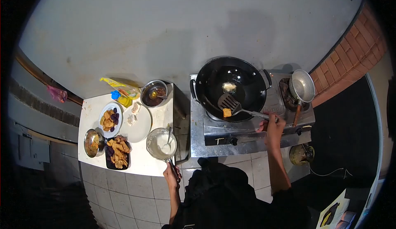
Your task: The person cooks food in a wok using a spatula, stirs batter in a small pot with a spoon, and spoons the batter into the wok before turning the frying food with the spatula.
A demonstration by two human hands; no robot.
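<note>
My right hand (272,128) is closed round the handle of a slotted spatula (231,102), whose dark blade rests inside the black wok (255,70). A golden fried piece (227,112) lies at the blade's edge, near the wok's front rim. In the oil, a pale battered piece (229,87) sits behind the blade. My left hand (172,174) grips the handle of a saucepan (151,146) at the table's front edge. White batter and a spoon (169,135) are in that saucepan.
The gas stove (222,132) carries the wok, with a small metal pan (303,84) on its right burner. On the white table (144,167) are a white plate (142,123), a plate of fried pieces (108,105), a black tray of fried food (119,152), metal bowls (153,84) and a yellow packet (123,89).
</note>
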